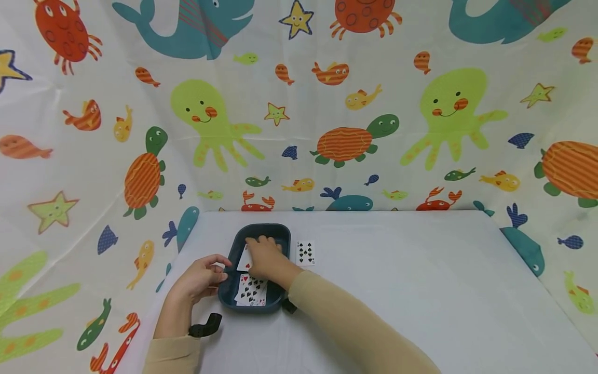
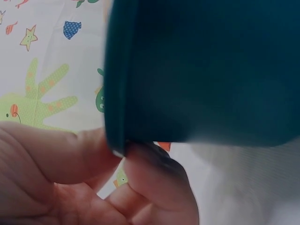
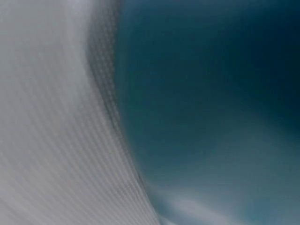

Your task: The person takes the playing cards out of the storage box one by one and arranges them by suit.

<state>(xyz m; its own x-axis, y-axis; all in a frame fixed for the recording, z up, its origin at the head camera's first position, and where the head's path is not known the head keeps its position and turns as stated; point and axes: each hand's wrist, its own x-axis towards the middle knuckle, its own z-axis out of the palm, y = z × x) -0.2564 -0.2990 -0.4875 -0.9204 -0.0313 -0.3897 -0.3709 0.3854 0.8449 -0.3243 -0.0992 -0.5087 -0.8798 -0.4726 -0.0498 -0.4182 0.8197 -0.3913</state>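
In the head view a dark blue tray (image 1: 249,310) sits on the white-covered counter (image 1: 420,285), left of the middle. The left hand (image 1: 202,278) is at its left side; the left wrist view shows more plainly the thumb and fingers (image 2: 157,176) pinching the rim. The right hand (image 1: 270,258) reaches in over the right side, fingers bent down over the far part; whether they pinch anything cannot be told, as the hand hides what lies under it. The right wrist view gives only blurred tray wall and white cloth.

Only the head view shows the cards: overlapping spade cards (image 1: 252,291) in the near part of the tray, a red-pipped card (image 1: 244,261) farther in, partly covered by the right hand, and a spade card (image 1: 306,253) on the counter just right of the tray. The right sleeve (image 1: 345,317) crosses the counter nearer than that card. A sea-animal cloth (image 1: 299,93) hangs behind.
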